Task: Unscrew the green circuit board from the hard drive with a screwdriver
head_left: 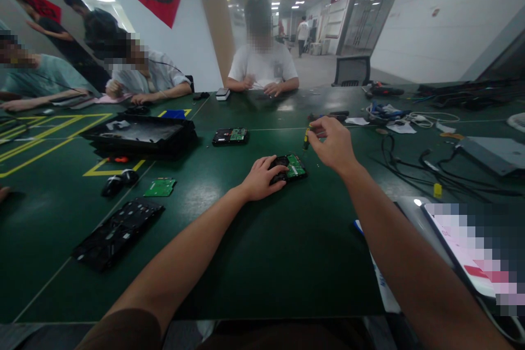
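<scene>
Left hand (261, 178) flat on black hard drive with green circuit board (289, 168), pinning it to matte dark-green counter (262, 251). Right hand (333, 144) just beside it, fingers pinched on slim yellow-black screwdriver (305, 139), upright. Second similar drive (230, 136) lies further back.

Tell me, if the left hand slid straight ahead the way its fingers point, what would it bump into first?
The left hand already rests on the hard drive, fingers pointing right along it. Further that way the green table looks bare until the black cables, though depth is hard to judge.
</scene>
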Tool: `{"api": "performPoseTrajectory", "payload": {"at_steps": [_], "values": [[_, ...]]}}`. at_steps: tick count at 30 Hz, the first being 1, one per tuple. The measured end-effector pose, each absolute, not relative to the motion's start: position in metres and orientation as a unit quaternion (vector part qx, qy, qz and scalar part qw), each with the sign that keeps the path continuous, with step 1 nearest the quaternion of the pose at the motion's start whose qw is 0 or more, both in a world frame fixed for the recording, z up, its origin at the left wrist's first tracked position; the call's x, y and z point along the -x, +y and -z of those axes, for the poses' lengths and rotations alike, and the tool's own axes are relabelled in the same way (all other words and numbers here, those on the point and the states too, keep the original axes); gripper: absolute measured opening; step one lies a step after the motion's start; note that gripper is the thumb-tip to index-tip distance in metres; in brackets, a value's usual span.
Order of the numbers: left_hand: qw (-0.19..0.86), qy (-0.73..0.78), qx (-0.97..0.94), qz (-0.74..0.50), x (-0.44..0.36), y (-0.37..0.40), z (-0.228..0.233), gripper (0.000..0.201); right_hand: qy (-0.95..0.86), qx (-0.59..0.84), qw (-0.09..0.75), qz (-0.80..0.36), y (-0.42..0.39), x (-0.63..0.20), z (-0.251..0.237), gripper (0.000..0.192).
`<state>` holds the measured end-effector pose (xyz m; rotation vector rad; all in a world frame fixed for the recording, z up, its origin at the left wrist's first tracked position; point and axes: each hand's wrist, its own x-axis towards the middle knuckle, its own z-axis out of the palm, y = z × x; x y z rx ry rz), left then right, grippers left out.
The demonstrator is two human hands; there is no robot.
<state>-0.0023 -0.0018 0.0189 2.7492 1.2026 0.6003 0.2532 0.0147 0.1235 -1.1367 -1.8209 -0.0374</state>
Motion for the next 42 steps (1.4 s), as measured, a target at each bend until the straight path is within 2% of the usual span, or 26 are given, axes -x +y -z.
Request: {"api": "performPoseTrajectory", "payload": {"at_steps": [7,13,18,23,30,36,42], "values": [[0.033,0.389,-0.898,-0.202,0.0024,-0.001,-0.0173,0.049,-0.725,0.483,0.491,-0.01,0.0144,-0.2531,-0.1228,0.012],[0.034,0.388,-0.898,-0.203,0.0029,-0.0006,-0.0175,0.05,-0.745,0.465,0.477,0.023,0.0155,-0.2542,-0.1234,0.011],[0.038,0.391,-0.898,-0.198,0.0028,-0.0014,-0.019,0.05,-0.721,0.489,0.491,-0.002,0.0165,-0.2558,-0.1222,0.018],[0.036,0.388,-0.899,-0.199,0.0031,-0.0015,-0.0185,0.05,-0.745,0.467,0.477,0.008,0.0164,-0.256,-0.1225,0.011],[0.034,0.388,-0.9,-0.197,0.0032,-0.0003,-0.0168,0.05,-0.716,0.494,0.493,-0.005,0.0174,-0.2564,-0.122,0.017],[0.036,0.386,-0.899,-0.203,0.0027,-0.0002,-0.0173,0.05,-0.738,0.473,0.482,-0.01,0.0132,-0.2533,-0.1262,0.01],[0.044,0.391,-0.897,-0.202,0.0029,-0.0012,-0.0186,0.05,-0.697,0.527,0.486,0.016,0.0115,-0.2519,-0.1261,0.016]]}}
